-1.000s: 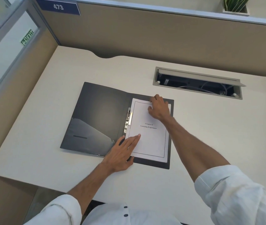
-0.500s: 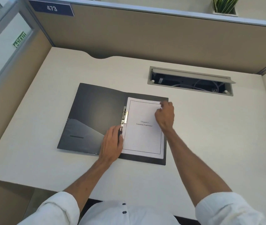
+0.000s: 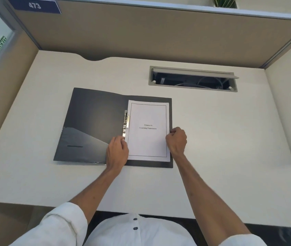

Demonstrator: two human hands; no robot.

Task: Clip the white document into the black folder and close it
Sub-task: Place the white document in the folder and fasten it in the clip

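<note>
The black folder (image 3: pixel 95 121) lies open and flat on the pale desk. The white document (image 3: pixel 148 139), titled "Chapter 6 Learning Experience", rests on the folder's right half. Its left edge sits against the silver metal clip (image 3: pixel 126 123) at the spine. My left hand (image 3: pixel 117 151) is curled at the document's lower left edge, fingertips touching the bottom end of the clip. At the right edge of the document and folder, about halfway down, my right hand (image 3: pixel 176 141) is closed with its fingertips on the page edge.
An open cable hatch (image 3: pixel 151 77) with wires inside is set into the desk behind and to the right of the folder. Brown partition walls (image 3: pixel 158 41) enclose the desk at the back and both sides. A potted plant (image 3: pixel 224 1) stands on the top ledge.
My right hand slid from the document's top down its right edge to mid-height. My left hand moved from the bottom of the page left to the clip's lower end and curled.
</note>
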